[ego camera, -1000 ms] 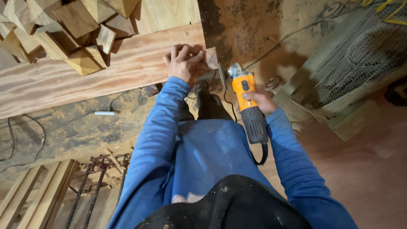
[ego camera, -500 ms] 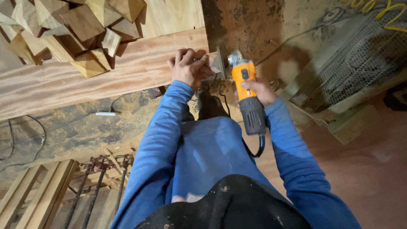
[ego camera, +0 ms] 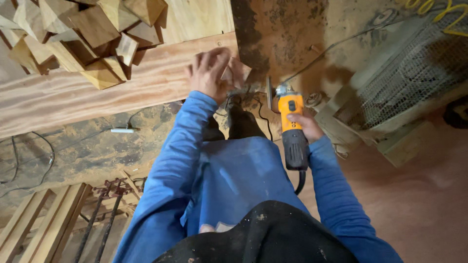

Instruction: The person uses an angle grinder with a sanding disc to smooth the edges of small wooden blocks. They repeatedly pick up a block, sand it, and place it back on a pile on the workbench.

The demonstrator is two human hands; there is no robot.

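My left hand grips a small wooden block at the right end of a long reddish plank. My right hand holds an orange and black angle grinder by its body. Its disc points away from me and sits a little below and to the right of the block, apart from it. Both arms are in blue sleeves.
A pile of pointed wooden blocks lies on the plank at upper left. A wire-mesh machine guard stands at right. Wooden slats and metal clamps lie at lower left. Cables cross the dusty floor.
The grinder has pulled back toward me and away from the block. My left hand has lifted and turned the block slightly.
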